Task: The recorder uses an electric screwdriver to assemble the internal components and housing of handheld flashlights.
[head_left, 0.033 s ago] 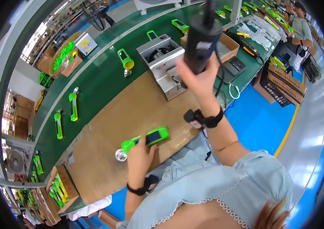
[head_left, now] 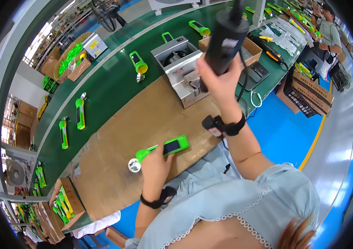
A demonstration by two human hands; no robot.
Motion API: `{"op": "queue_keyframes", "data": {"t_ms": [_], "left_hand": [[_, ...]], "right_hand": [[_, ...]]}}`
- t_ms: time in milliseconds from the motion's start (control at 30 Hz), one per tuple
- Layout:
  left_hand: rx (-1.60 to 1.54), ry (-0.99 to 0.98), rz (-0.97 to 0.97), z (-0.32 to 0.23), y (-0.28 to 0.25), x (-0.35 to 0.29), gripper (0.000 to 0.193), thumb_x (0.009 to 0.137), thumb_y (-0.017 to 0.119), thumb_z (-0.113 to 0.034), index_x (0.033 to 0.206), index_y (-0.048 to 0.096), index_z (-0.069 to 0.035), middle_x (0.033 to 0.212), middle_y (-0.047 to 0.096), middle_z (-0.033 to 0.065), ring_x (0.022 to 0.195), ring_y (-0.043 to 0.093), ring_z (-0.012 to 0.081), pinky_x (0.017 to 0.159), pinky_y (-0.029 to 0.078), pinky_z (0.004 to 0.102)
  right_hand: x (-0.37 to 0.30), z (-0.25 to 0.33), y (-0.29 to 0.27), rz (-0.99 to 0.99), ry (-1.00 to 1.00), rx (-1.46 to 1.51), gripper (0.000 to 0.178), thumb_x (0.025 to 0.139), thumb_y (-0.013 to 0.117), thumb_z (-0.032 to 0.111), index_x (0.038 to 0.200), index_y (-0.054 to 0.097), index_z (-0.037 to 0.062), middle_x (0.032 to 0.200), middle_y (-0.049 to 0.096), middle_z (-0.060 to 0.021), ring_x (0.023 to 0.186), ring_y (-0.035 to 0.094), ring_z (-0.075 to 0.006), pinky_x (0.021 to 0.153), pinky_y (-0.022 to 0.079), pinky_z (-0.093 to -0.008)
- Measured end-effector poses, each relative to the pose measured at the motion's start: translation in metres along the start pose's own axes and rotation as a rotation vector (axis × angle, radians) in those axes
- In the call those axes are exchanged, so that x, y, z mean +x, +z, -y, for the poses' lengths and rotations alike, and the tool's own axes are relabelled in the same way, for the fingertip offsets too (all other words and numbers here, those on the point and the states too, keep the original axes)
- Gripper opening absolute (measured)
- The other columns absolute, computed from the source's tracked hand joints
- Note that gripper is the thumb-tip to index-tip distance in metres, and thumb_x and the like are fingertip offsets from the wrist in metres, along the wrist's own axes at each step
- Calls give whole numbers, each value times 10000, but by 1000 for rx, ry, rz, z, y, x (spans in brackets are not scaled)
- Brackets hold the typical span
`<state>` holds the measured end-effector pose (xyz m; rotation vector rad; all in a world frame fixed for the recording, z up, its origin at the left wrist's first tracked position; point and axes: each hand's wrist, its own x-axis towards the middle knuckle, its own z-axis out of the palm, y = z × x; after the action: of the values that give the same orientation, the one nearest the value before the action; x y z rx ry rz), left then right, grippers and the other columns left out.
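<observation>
My left hand (head_left: 155, 167) is closed around a green flashlight (head_left: 183, 142) with a dark panel on its side. The flashlight lies over the cardboard sheet (head_left: 116, 143), its shiny round reflector pointing left. My right hand (head_left: 221, 81) grips a black electric screwdriver (head_left: 227, 39) from below, held up in front of a silver metal machine (head_left: 181, 62). A cord leads upward from the tool's top; its tip is hidden behind my hand. Both wrists wear black straps.
Several green flashlights, one of them a yellow-rimmed body (head_left: 138, 62) with its reflector hanging loose, lie on the green belt (head_left: 110, 87). An open carton (head_left: 74, 199) of flashlights stands at lower left. Another carton (head_left: 253, 56) and a flat black device (head_left: 254, 76) sit right of the machine. A co-worker (head_left: 330, 35) is at far right.
The flashlight in my left hand has shifted slightly to the right. My right hand and the screwdriver have moved a little to the right and down.
</observation>
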<state>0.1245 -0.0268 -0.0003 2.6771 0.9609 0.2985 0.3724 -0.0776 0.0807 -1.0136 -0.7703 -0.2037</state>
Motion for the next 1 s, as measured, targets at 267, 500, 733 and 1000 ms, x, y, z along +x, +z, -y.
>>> {"op": "queue_keyframes", "data": {"t_ms": [267,500,733,1000], "left_hand": [[-54,239,-199,-22,25,27,412,634,784,-296,927,643,-44,881,558,117,838,546,306,744,435,401],[-54,234,-179,-18,23,25,419,643,776,-309,938,630,-50,890,561,114,846,552,299,718,431,391],[-62,252,-217,-16,27,23,452,656,765,-321,1010,643,-68,883,555,99,856,545,277,721,427,383],[-70,218,-195,-16,28,23,429,662,759,-305,1011,650,-80,883,554,93,861,547,271,726,422,377]], "right_hand": [[26,-25,13,69,-51,78,341,727,732,105,965,497,40,762,567,-15,589,552,-90,539,448,-240],[29,-20,22,217,87,-28,301,726,684,81,937,474,38,637,567,-23,507,554,-99,488,444,-240],[-21,15,1,289,163,163,369,809,620,53,1107,414,-13,654,559,-74,502,544,-149,482,453,-274],[-70,35,-16,380,178,233,590,829,630,108,1270,256,-7,700,539,-123,552,558,-199,538,489,-321]]}}
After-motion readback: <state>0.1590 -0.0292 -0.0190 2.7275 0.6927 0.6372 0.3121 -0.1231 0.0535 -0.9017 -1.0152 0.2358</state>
